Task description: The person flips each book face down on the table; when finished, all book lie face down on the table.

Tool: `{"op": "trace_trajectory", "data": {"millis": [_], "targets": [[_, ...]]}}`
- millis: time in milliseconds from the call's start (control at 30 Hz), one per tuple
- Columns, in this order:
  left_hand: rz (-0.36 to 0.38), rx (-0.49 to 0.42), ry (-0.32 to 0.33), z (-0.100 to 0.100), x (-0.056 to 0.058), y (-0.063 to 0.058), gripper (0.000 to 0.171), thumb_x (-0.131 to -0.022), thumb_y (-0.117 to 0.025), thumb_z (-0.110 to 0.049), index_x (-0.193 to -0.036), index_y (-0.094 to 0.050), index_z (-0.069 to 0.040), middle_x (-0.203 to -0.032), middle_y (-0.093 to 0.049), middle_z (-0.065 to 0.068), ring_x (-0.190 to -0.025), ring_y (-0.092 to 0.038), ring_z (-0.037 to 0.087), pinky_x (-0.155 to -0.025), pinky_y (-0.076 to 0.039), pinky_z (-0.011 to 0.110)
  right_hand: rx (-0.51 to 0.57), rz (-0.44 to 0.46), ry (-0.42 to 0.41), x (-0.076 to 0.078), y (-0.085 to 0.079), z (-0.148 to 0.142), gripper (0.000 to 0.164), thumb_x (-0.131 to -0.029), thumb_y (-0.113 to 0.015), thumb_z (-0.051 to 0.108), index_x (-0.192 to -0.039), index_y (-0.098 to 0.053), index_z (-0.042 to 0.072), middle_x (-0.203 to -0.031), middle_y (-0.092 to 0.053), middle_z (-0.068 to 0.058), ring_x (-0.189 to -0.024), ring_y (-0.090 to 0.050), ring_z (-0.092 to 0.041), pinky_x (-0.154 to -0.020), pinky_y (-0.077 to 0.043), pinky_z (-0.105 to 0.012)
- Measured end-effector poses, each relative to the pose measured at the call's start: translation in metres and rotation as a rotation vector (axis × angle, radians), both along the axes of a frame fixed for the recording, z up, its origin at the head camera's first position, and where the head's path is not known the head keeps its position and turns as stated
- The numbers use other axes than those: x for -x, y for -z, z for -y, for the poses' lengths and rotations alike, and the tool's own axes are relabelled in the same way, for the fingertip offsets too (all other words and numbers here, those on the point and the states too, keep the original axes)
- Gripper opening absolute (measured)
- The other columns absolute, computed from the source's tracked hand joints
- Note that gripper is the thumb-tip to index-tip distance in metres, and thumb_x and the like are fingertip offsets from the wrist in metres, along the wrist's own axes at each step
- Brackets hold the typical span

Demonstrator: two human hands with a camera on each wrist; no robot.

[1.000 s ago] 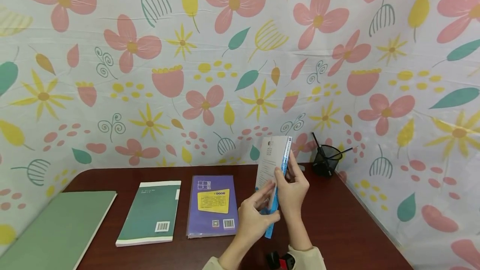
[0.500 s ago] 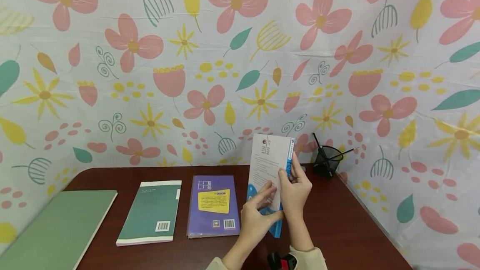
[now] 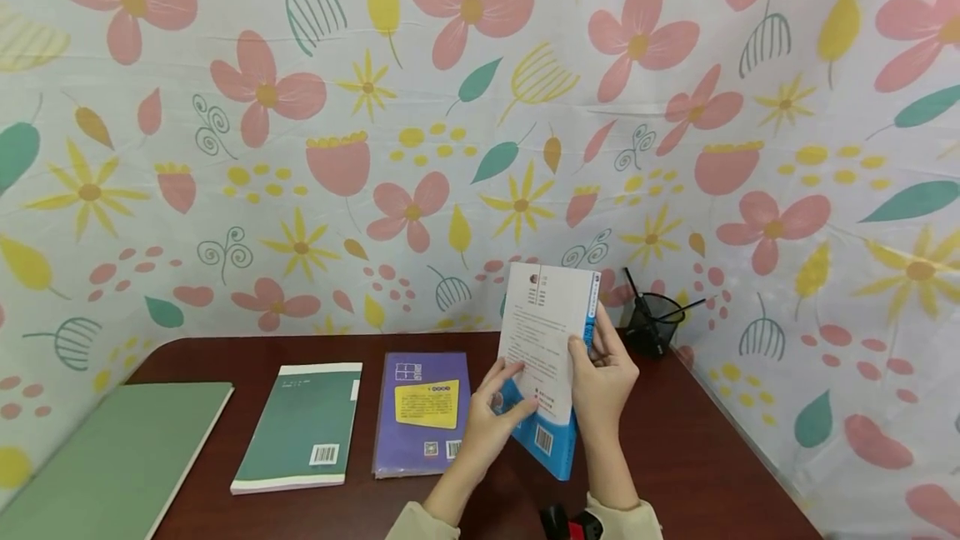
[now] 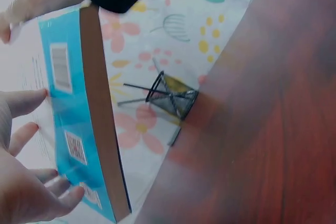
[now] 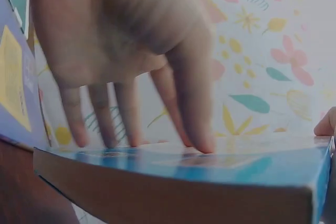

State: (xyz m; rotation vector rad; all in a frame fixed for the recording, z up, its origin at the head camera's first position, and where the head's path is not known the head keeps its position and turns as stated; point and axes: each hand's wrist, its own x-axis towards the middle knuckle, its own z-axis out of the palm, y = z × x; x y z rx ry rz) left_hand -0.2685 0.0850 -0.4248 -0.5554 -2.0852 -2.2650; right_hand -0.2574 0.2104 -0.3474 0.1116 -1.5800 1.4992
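Observation:
A white paperback book (image 3: 551, 307) with a blue lower band and spine is held up above the table, its back cover towards me. My right hand (image 3: 606, 377) grips it along the right edge, thumb on the cover and fingers behind the spine. My left hand (image 3: 483, 427) touches the cover's lower left with spread fingertips, which also shows in the right wrist view, where the left hand (image 5: 126, 30) stands over the book (image 5: 184, 192). In the left wrist view the barcode label and page edges of the book (image 4: 73, 103) are visible.
On the dark red table (image 3: 675, 457) lie a purple book (image 3: 420, 457), a teal book (image 3: 300, 423) and a large pale green book (image 3: 127, 448) at left. A black mesh pen holder (image 3: 652, 323) with pens stands at the back right, before a floral curtain (image 3: 480, 215).
The book has turned from nearly edge-on so its back cover faces me more fully. My right hand has shifted slightly right, and my left hand slightly left, its fingers spreading across the cover.

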Motion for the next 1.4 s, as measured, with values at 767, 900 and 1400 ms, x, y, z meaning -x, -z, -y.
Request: {"op": "trace_trajectory", "data": {"millis": [767,900,1400], "targets": [[0.185,-0.171,0.075,0.037,0.027,0.010,0.073,-0.088,-0.072,-0.016,-0.151,-0.037,-0.022,-0.105,-0.063,0.002,-0.086,-0.061,0.010,-0.076,-0.051,0.024,0.061,0.055,-0.099,-0.008,-0.013,0.000,0.049,-0.089,-0.055,-0.009,-0.136,-0.057,0.007,-0.111,-0.071,0.013,-0.084,-0.072,0.000,-0.067,-0.056,-0.017],[0.181,-0.175,0.059,0.037,0.026,0.009,0.072,-0.087,-0.073,-0.012,-0.149,-0.039,-0.020,-0.100,-0.064,0.001,-0.082,-0.061,0.009,-0.072,-0.052,0.023,0.086,0.061,-0.105,-0.006,-0.011,-0.004,0.050,-0.089,-0.055,-0.009,-0.136,-0.056,0.007,-0.109,-0.071,0.015,-0.083,-0.072,0.000,-0.067,-0.056,-0.017],[0.160,-0.207,0.011,0.039,0.024,0.007,0.072,-0.083,-0.075,-0.005,-0.146,-0.043,-0.019,-0.100,-0.066,0.001,-0.076,-0.066,0.009,-0.065,-0.057,0.025,0.118,0.142,-0.120,0.003,-0.003,-0.023,0.052,-0.089,-0.057,-0.007,-0.139,-0.054,0.006,-0.114,-0.070,0.010,-0.085,-0.071,0.002,-0.068,-0.056,-0.015]]}}
